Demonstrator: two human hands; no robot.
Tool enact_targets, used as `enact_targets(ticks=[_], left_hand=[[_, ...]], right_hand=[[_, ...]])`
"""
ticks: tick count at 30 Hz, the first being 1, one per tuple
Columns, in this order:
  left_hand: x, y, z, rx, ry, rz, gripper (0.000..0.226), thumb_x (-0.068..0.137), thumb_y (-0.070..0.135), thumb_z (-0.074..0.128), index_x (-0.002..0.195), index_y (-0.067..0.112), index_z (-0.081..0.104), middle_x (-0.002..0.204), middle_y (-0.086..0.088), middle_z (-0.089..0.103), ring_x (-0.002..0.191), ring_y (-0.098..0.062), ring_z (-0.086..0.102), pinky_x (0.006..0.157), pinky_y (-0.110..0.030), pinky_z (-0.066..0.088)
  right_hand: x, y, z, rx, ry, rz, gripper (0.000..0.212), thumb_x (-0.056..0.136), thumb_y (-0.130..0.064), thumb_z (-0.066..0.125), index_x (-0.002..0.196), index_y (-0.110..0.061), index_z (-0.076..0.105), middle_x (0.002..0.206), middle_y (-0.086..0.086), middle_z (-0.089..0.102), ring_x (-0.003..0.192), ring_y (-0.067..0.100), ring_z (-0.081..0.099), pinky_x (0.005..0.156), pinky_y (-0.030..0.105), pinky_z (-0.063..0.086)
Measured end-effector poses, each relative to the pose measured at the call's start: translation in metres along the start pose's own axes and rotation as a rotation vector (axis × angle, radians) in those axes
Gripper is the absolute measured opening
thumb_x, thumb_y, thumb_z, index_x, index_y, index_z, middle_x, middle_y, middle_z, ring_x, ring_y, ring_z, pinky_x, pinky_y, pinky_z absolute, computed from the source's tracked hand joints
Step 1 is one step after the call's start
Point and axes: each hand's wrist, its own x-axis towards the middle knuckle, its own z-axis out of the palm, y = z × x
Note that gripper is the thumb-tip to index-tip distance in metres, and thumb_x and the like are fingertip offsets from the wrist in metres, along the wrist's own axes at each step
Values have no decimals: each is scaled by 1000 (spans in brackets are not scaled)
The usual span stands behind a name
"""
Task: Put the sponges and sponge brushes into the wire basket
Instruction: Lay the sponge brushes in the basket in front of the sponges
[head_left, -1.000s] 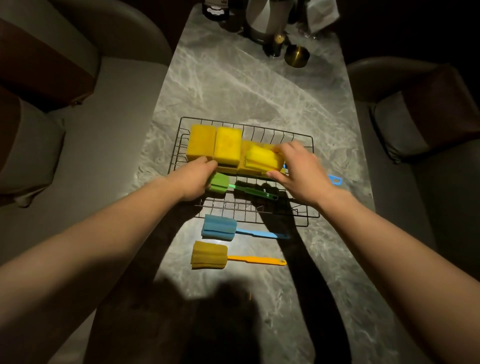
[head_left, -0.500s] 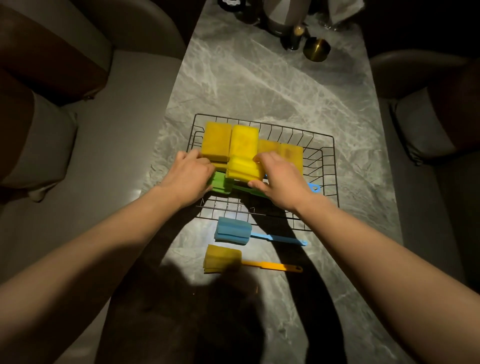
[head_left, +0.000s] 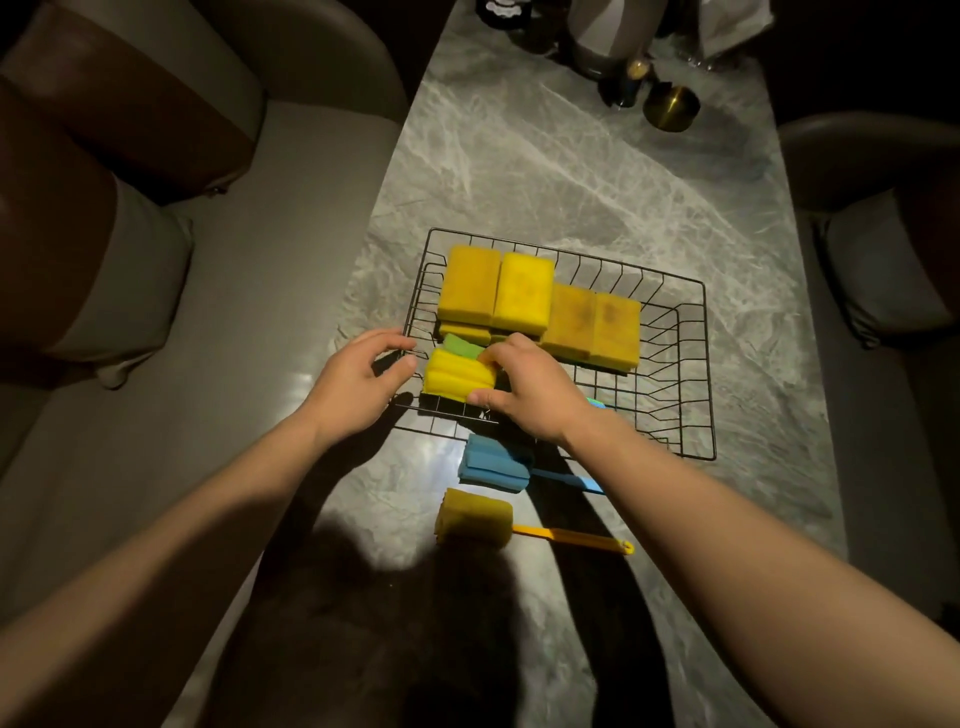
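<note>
A black wire basket (head_left: 691, 364) sits on the marble table. Several yellow sponges (head_left: 519, 291) lie along its far side. My right hand (head_left: 524, 389) grips a bright yellow sponge brush (head_left: 454, 375) at the basket's near left corner, over a green sponge brush (head_left: 462, 347). My left hand (head_left: 358, 384) is at the basket's left rim, fingers curled around the wire. A blue sponge brush (head_left: 496, 464) and an orange sponge brush (head_left: 475, 517) lie on the table in front of the basket.
The grey marble table (head_left: 545, 171) runs away from me. A brass cup (head_left: 671, 109), bottles and a kettle stand at its far end. Upholstered chairs flank the table on both sides. My shadow covers the near table.
My right hand carried the yellow sponge brush from the basket's right middle to its near left corner. My left hand slid off the green brush to the left rim.
</note>
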Motion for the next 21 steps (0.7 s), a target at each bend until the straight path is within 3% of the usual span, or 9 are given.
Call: enact_targets(ticks=[6,9,13,18,21], left_hand=[[4,13,9,-7,5,-35,42,86,40,77,123,21,69,130,-2,60,118,-19,58,101,-36,48],[6,20,19,-1,22,-69,37,83,34,81,116,20,69,122,-4,61,110,-22,60,96,-41,52],[9,20,26,-39,15,-116,30,83,24,82,109,18,70,118,-7,64,107,-27,63,93,-49,55],[9,21,29,61,35,-78,30,82,27,83,107,22,68,119,-2,58,105,-19,57,86,-31,47],[7,24,27,95,34,-77,34,85,30,80,115,21,68,125,-4,55,109,-21,56,88,-30,44]], right_hand=[[4,1,8,90,34,30,50,81,-40,80,122,-28,54,123,-1,58,103,16,54,83,34,49],[6,2,8,88,12,28,44,80,-37,82,114,-29,56,114,-4,55,103,18,53,81,34,47],[8,6,6,102,-24,44,43,81,-38,81,118,-26,63,110,-5,51,103,18,51,82,31,42],[-1,13,3,134,-20,51,40,89,-38,74,126,-25,65,110,-3,54,102,18,54,81,28,41],[-13,14,-6,179,49,49,38,90,-35,73,125,-22,67,114,-1,58,102,16,56,85,30,47]])
